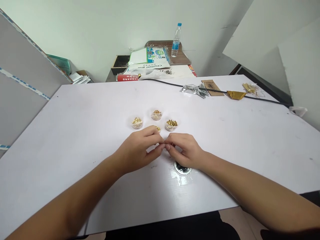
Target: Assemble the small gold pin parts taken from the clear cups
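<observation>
My left hand [143, 146] and my right hand [183, 148] meet fingertip to fingertip above the white table [75, 133]. Thumb and forefinger are pinched together on each, and whatever lies between them is too small or hidden to make out. Just beyond the hands stand small clear cups of gold-coloured metal pieces: a left cup [137, 123] with thin pins, a back cup [156, 115], and a right cup [171, 125]. A further cup [157, 128] is mostly covered by my left hand. Under my right hand lies a round dark disc [182, 168] with a pale rim, partly hidden.
A black cable [165, 82] runs along the table's far side. Near it lie a silver foil packet [191, 89], brown cardboard [212, 88] and a gold packet [236, 95]. Behind the table are a water bottle [176, 43] and printed bags [150, 56]. A grey partition [22, 60] stands left.
</observation>
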`<state>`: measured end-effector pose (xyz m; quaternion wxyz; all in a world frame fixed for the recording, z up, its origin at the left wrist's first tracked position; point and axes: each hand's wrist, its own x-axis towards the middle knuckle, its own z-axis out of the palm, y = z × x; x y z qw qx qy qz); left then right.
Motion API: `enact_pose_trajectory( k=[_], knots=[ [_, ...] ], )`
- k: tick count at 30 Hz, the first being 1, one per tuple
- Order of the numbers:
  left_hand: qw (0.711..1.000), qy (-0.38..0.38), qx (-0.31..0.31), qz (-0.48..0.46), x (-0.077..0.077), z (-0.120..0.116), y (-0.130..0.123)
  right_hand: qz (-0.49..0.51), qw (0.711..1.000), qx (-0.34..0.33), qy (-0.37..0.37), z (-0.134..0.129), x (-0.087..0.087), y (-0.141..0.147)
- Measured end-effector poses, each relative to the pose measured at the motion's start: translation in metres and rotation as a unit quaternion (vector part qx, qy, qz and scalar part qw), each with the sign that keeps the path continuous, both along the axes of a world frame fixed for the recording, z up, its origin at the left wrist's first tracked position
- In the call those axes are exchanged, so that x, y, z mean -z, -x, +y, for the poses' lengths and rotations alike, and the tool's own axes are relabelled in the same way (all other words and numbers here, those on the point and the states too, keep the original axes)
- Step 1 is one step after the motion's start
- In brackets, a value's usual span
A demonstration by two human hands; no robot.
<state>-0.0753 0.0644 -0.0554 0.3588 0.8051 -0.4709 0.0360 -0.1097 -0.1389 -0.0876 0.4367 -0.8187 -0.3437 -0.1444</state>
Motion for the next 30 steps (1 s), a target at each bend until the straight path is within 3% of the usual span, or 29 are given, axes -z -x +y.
enact_pose_trajectory(
  k=[6, 15, 23, 30],
  knots=[
    [0.991, 0.131, -0.032, -0.013, 0.021, -0.011, 0.005, 0.007, 1.0, 0.004, -0.02, 0.0, 0.003, 0.0],
    [0.978, 0.198, -0.07, -0.018, 0.035, -0.021, 0.009, 0.026, 0.999, 0.005, -0.035, 0.001, 0.005, -0.001],
    [0.98, 0.197, -0.001, -0.015, 0.041, -0.017, 0.002, 0.005, 0.999, -0.012, -0.047, 0.0, 0.003, -0.003],
    [0.969, 0.18, -0.015, 0.168, 0.045, -0.012, 0.002, 0.011, 1.0, 0.002, -0.007, -0.005, 0.003, -0.006]
  ],
)
